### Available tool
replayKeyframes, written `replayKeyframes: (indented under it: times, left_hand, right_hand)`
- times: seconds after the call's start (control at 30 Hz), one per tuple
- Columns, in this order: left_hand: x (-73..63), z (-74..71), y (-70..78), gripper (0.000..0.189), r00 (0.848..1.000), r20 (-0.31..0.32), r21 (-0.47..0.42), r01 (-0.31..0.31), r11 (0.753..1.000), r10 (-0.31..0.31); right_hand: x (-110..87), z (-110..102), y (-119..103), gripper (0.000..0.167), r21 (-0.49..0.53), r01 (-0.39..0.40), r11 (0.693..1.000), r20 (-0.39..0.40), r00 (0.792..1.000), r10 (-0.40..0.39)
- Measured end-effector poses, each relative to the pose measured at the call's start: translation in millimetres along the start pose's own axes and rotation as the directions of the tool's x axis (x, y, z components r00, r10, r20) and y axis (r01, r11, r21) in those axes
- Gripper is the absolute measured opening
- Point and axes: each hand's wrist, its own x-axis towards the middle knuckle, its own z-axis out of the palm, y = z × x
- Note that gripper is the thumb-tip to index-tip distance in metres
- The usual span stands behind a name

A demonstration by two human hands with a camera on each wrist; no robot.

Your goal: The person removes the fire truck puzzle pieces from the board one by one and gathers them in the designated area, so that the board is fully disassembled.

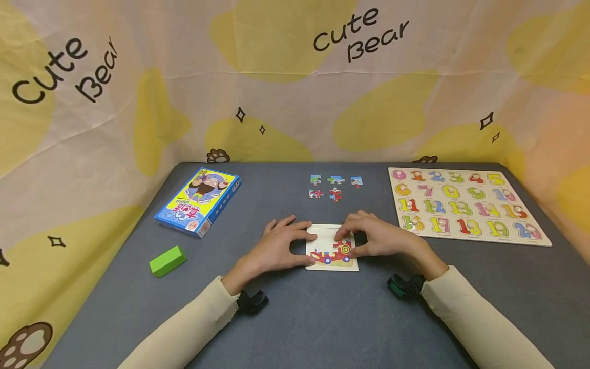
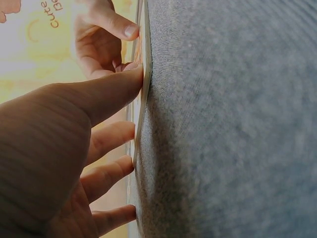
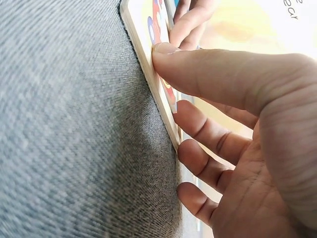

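Hanging behind everything, a pale cloth with yellow patches carried the black words "Cute Bear" twice. Before it spread a dark grey table. On the table's far right lay a number board, its colourful figures set out in four rows. Two cream sleeves came in from the near side, one at either hand. On the far left lay a blue and yellow box with a cartoon figure on its lid.

The left hand had its fingers spread, the thumb touching the near left part of a small puzzle and another fingertip resting on its left side farther up. The right hand had bent fingers, with thumb and forefinger on the puzzle's right part; whether they pinched a single piece could not be told. The puzzle itself lay flat on the table between the hands, a red vehicle filling its near part and the far part plain and pale.

A green block lay to the left, nearer than the box. Dark wrist devices showed by both cuffs. Smallest of all, five loose pieces lay beyond the puzzle, three in the farther row and two in the nearer
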Motion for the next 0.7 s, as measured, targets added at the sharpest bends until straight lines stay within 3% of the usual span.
replayKeyframes:
  times: [0.7]
  left_hand:
    - [-0.1, 1.5, -0.1, 0.055, 1.000, -0.010, -0.002, 0.001, 1.000, -0.001]
  right_hand:
    - [-1.2, -0.8, -2.5, 0.038, -0.004, 0.009, 1.000, -0.005, 1.000, -0.009]
